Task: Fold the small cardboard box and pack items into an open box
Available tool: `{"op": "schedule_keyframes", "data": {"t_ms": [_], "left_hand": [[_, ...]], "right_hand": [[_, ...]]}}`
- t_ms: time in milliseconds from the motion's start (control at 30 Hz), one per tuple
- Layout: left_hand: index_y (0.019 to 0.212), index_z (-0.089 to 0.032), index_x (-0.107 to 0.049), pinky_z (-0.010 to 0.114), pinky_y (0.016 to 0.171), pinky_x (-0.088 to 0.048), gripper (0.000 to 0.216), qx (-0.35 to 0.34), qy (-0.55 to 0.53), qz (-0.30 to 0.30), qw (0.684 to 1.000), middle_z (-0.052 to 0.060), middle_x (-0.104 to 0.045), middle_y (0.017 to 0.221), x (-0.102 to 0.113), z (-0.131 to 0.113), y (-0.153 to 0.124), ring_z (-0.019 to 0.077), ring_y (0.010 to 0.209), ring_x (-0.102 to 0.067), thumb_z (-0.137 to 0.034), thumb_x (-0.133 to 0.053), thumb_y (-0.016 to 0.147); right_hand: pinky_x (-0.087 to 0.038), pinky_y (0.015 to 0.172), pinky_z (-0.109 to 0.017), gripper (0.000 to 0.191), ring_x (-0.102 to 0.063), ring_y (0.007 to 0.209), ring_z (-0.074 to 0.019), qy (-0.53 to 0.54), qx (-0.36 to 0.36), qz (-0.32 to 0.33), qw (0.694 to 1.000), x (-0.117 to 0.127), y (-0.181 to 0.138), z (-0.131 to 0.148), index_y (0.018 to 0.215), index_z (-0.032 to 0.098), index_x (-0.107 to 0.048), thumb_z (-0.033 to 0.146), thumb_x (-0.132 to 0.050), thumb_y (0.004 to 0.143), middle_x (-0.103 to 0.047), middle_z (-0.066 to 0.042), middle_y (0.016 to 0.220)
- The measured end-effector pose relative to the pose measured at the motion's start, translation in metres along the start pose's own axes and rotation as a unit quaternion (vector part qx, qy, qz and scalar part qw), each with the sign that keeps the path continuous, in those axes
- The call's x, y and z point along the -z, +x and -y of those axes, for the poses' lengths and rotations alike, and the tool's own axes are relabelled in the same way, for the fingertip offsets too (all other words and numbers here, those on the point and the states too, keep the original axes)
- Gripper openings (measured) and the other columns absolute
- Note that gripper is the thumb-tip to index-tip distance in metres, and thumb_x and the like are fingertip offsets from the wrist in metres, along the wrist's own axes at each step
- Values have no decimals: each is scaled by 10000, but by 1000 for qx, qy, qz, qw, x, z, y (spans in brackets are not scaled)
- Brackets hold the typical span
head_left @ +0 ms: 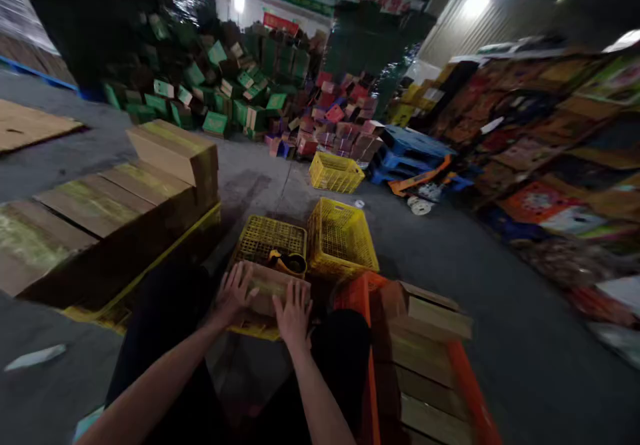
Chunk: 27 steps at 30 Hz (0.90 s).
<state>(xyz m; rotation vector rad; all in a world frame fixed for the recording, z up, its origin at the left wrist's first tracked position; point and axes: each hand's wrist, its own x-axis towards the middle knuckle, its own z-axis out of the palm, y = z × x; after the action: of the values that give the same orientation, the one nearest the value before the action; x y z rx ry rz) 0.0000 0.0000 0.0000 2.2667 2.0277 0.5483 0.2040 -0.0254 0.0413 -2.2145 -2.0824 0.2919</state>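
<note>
A small cardboard box [266, 289] lies on an upturned yellow plastic crate [270, 235] between my knees, a strip of tape along its top. My left hand [236, 291] rests flat on the box's left end, fingers spread. On its right end lies my right hand [294, 308], its fingers also stretched out. Just behind the box, a yellow-and-black tape dispenser [287, 262] sits on the crate, apart from both hands.
Taped cartons [107, 198] stand in a row at left on yellow crates. At right, an orange crate [367, 358] holds several flattened-looking cartons. Ahead are an open yellow crate [345, 231], another yellow crate [336, 173], blue pallets [410, 148], an orange pallet jack [423, 178] and heaped green boxes [217, 123].
</note>
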Motion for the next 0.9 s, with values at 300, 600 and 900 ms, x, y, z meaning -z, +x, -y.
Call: {"op": "schedule_keyframes", "data": {"t_ms": [300, 600, 900], "left_hand": [[1573, -189, -241, 457, 1100, -357, 695, 78, -65, 23, 995, 185, -407, 1546, 5, 6, -5, 328, 1411, -403, -551, -331, 987], [1547, -186, -325, 468, 1202, -184, 608, -198, -90, 17, 976, 114, -362, 1590, -11, -32, -18, 277, 1479, -287, -306, -418, 958], [1489, -239, -439, 447, 1182, -251, 512, -139, -70, 19, 988, 69, -434, 1554, -1, -18, -2, 241, 1435, -380, -284, -388, 982]], "right_hand": [[-365, 1082, -541, 782, -338, 1445, -380, 39, -94, -33, 994, 1, -7, -39, 1584, 118, -138, 613, -257, 990, -278, -253, 1590], [-191, 1204, -508, 665, -223, 1511, -249, 43, 187, -36, 981, 1, -9, 8, 1580, 178, -176, 533, -262, 1025, -311, -106, 1604], [-86, 1223, -499, 659, -194, 1519, -219, 54, 179, -22, 982, 6, -7, 21, 1573, 230, -215, 585, -218, 1017, -312, -57, 1606]]}}
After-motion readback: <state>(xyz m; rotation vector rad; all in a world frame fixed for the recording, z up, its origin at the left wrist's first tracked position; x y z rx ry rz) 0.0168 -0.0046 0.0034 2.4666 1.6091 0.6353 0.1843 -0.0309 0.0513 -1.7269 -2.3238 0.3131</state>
